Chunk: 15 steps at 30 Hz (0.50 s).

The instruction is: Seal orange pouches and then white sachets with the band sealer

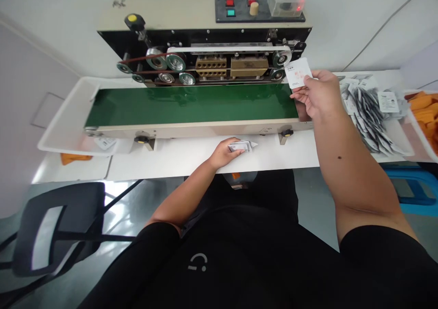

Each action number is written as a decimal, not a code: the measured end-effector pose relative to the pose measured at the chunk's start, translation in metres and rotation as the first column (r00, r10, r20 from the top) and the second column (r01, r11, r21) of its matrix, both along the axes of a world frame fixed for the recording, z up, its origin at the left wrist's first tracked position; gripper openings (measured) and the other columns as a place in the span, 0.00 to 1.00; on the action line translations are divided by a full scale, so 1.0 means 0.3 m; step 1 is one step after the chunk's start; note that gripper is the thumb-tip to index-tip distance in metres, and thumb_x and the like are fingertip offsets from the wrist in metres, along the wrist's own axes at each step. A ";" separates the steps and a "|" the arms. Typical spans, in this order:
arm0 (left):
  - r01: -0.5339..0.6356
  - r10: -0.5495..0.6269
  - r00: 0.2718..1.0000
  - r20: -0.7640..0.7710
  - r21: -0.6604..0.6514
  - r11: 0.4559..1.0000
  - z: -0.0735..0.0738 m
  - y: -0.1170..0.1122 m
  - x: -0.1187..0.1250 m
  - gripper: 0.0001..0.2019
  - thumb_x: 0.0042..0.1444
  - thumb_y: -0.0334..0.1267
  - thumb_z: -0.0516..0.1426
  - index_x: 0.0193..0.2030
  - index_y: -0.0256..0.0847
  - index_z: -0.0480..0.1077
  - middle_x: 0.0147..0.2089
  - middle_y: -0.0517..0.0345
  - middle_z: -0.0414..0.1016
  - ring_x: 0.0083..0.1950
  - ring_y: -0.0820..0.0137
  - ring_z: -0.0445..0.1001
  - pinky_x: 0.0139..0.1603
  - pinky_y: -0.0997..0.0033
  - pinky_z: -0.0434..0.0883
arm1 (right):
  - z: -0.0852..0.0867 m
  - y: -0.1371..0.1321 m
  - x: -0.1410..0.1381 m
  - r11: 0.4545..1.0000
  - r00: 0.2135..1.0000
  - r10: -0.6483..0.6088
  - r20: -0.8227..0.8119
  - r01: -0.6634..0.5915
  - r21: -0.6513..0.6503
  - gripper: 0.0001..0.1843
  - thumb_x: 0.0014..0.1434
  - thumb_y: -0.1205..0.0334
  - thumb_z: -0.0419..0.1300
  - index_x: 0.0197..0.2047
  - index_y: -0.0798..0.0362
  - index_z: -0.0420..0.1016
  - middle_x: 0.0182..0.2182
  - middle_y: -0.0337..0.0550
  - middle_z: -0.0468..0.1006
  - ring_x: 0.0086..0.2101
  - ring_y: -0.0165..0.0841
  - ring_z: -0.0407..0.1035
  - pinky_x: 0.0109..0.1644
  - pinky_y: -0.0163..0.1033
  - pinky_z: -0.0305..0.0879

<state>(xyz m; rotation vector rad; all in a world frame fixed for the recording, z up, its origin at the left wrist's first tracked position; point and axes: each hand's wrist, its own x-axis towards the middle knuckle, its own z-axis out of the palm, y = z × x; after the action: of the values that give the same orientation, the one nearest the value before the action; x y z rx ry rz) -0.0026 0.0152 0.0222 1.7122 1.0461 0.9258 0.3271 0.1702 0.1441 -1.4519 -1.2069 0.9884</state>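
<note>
I'm seeing a bright, evenly lit feed with soft shadows, and white glare on the floor at seven o'clock. Wide-angle bowing bends the edges at nine and three, but the focus looks sharp.

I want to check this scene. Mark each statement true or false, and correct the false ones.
1. The right hand holds a white sachet over the right end of the green conveyor belt. True.
2. The pile of sachets lies left of the green conveyor belt. False: it lies to the right.
3. The left hand holds a small stack of sachets above the white table. True.
4. A black office chair stands at the person's right. False: it stands at the person's left.
</note>
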 end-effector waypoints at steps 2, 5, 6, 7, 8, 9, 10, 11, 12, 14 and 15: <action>0.008 -0.008 1.000 0.001 0.000 1.000 -0.003 0.001 -0.001 0.21 0.59 0.54 0.67 0.46 0.36 0.78 0.44 0.47 0.82 0.44 0.63 0.79 0.45 0.66 0.74 | 0.021 -0.013 -0.075 0.995 0.999 -0.051 0.011 0.051 -0.089 0.18 0.77 0.61 0.51 0.59 0.70 0.65 0.32 0.48 0.81 0.25 0.21 0.74 0.34 0.30 0.68; 0.019 -0.019 1.000 0.005 -0.004 1.000 -0.006 0.002 -0.003 0.21 0.59 0.53 0.67 0.46 0.36 0.77 0.44 0.47 0.82 0.45 0.63 0.79 0.46 0.66 0.74 | 0.033 -0.020 -0.180 0.994 0.998 -0.016 0.061 0.023 -0.111 0.19 0.76 0.57 0.52 0.52 0.69 0.68 0.28 0.43 0.79 0.24 0.20 0.73 0.33 0.29 0.65; 0.019 -0.019 1.000 0.006 -0.005 1.000 -0.006 0.002 -0.003 0.21 0.59 0.53 0.67 0.46 0.36 0.77 0.44 0.47 0.82 0.45 0.63 0.79 0.46 0.66 0.74 | 0.033 -0.018 -0.204 0.996 0.997 0.028 0.077 -0.021 -0.083 0.19 0.75 0.56 0.53 0.50 0.68 0.68 0.29 0.42 0.79 0.24 0.20 0.73 0.34 0.28 0.65; 0.017 -0.017 1.000 0.008 -0.006 1.000 -0.006 0.002 -0.003 0.21 0.59 0.54 0.67 0.46 0.36 0.77 0.44 0.47 0.82 0.44 0.63 0.79 0.46 0.66 0.74 | 0.032 -0.015 -0.223 0.997 0.993 0.076 0.092 -0.072 -0.038 0.19 0.74 0.55 0.53 0.47 0.68 0.69 0.29 0.41 0.79 0.26 0.19 0.74 0.35 0.28 0.65; 0.015 -0.015 1.000 0.009 -0.008 1.000 -0.005 0.001 -0.003 0.21 0.59 0.54 0.67 0.46 0.36 0.77 0.44 0.47 0.82 0.44 0.63 0.79 0.46 0.66 0.74 | 0.033 -0.015 -0.235 0.993 0.987 0.116 0.109 -0.119 0.017 0.19 0.74 0.55 0.55 0.45 0.67 0.69 0.30 0.41 0.78 0.27 0.19 0.74 0.36 0.28 0.65; 0.013 -0.013 1.000 0.010 -0.009 1.000 -0.004 0.001 -0.003 0.21 0.59 0.54 0.67 0.45 0.36 0.77 0.44 0.47 0.82 0.44 0.63 0.79 0.46 0.66 0.74 | 0.037 -0.021 -0.243 0.987 0.982 0.134 0.134 -0.145 0.076 0.19 0.73 0.55 0.56 0.43 0.68 0.69 0.31 0.40 0.78 0.29 0.19 0.74 0.38 0.28 0.65; 0.010 -0.010 1.000 0.011 -0.010 1.000 -0.002 0.000 -0.003 0.21 0.59 0.54 0.67 0.45 0.36 0.77 0.44 0.47 0.82 0.44 0.63 0.79 0.45 0.66 0.74 | 0.043 -0.035 -0.249 0.981 0.980 0.119 0.163 -0.141 0.134 0.19 0.72 0.54 0.58 0.43 0.67 0.70 0.31 0.39 0.78 0.30 0.20 0.75 0.39 0.28 0.66; 0.009 -0.009 1.000 0.010 -0.012 1.000 0.000 -0.001 -0.003 0.21 0.59 0.55 0.67 0.45 0.36 0.77 0.44 0.47 0.82 0.44 0.63 0.79 0.45 0.66 0.74 | 0.050 -0.061 -0.254 0.975 0.979 0.074 0.189 -0.111 0.191 0.19 0.71 0.53 0.59 0.43 0.66 0.71 0.30 0.39 0.77 0.31 0.21 0.75 0.39 0.29 0.67; 0.006 -0.006 1.000 0.008 -0.015 1.000 0.003 -0.002 -0.003 0.22 0.59 0.55 0.67 0.45 0.36 0.77 0.43 0.47 0.81 0.44 0.63 0.79 0.45 0.66 0.74 | 0.057 -0.099 -0.260 0.967 0.978 0.015 0.206 -0.067 0.247 0.19 0.71 0.52 0.60 0.44 0.65 0.73 0.30 0.38 0.76 0.31 0.22 0.75 0.39 0.30 0.68; -0.001 0.002 1.000 0.005 -0.022 1.000 0.008 -0.004 -0.002 0.22 0.59 0.56 0.67 0.45 0.36 0.77 0.43 0.48 0.81 0.43 0.63 0.79 0.45 0.66 0.74 | 0.055 -0.214 -0.277 0.932 0.972 -0.102 0.211 0.020 0.361 0.19 0.71 0.48 0.61 0.45 0.59 0.75 0.31 0.39 0.75 0.33 0.26 0.75 0.38 0.32 0.70; -0.005 0.005 1.000 0.007 -0.028 1.000 0.009 -0.006 -0.002 0.23 0.58 0.56 0.67 0.45 0.36 0.77 0.42 0.48 0.81 0.42 0.63 0.78 0.44 0.66 0.74 | 0.041 -0.285 -0.290 0.910 0.970 -0.130 0.205 0.035 0.413 0.18 0.71 0.47 0.60 0.45 0.56 0.75 0.32 0.40 0.75 0.34 0.28 0.74 0.38 0.34 0.70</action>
<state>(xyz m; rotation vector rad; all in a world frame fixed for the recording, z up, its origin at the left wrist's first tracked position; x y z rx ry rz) -0.0031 0.0135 0.0250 1.6829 1.0546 0.9149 0.2402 0.0846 0.1564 -1.2891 -1.4070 0.4772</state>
